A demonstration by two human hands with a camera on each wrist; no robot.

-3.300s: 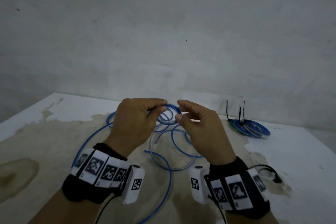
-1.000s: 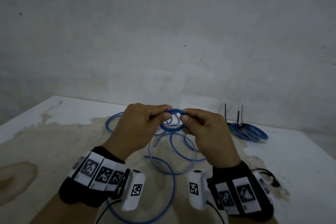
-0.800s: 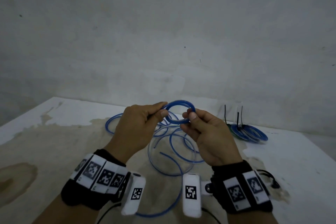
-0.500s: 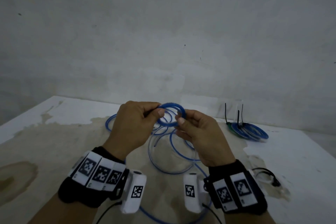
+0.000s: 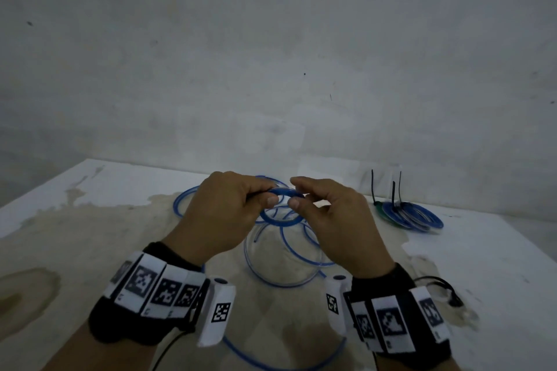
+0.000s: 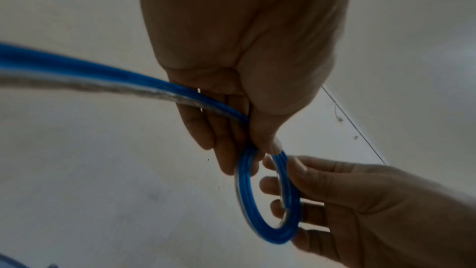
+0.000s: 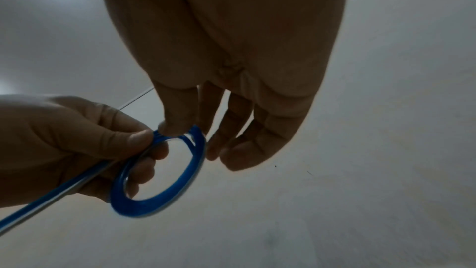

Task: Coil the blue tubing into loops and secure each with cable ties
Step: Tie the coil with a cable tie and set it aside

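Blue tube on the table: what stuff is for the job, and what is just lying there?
For the job:
- small blue coil, pinched by left hand and right hand
- loose blue tubing
- finished tied coils

Just lying there:
- black cable on the stained table

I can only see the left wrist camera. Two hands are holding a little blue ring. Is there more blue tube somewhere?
Observer: Yes. The head view shows loose blue tubing lying in big loops on the table, under the small coil that the left hand and right hand grip.
Operator: Are any rings done already?
Observer: Finished coils lie at the table's far right, with black cable ties sticking up from them.
Operator: Is the table clean?
Observer: No. A wide brownish stain spreads across its left and middle.
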